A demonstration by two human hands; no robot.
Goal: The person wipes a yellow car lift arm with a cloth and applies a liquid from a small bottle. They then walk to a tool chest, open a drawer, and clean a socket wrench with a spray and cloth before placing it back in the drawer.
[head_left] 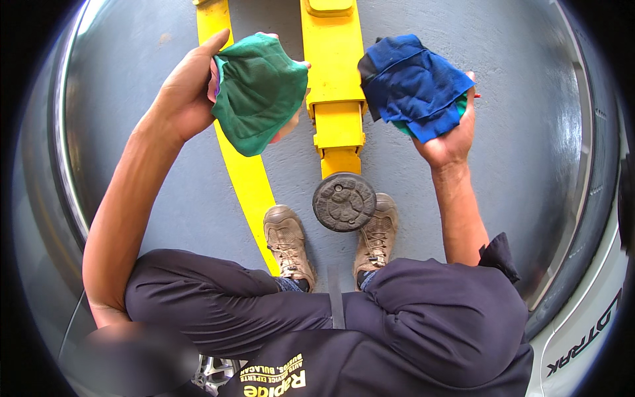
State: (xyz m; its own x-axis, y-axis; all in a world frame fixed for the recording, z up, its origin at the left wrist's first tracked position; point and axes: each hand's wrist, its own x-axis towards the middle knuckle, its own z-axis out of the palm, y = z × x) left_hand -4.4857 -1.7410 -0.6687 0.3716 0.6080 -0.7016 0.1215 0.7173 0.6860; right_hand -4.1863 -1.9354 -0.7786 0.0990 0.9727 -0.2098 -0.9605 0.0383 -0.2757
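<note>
My left hand holds a green cloth rag from beneath. Its thumb sticks out past the upper left edge, and fingertips show at the far and right edges; pinkish fabric peeks out under the green. On the right, my right hand supports a blue cloth rag from below. A dark patch covers the blue rag's left end, and a strip of green fabric shows beneath it. The blue cloth hides most of the right fingers. Both rags are held up over the floor, apart from each other.
Between my hands runs a yellow steel lift arm, ending in a round black rubber pad by my brown shoes. A yellow stripe crosses the grey floor. Vehicle bodies curve along both sides, with a pale panel at lower right.
</note>
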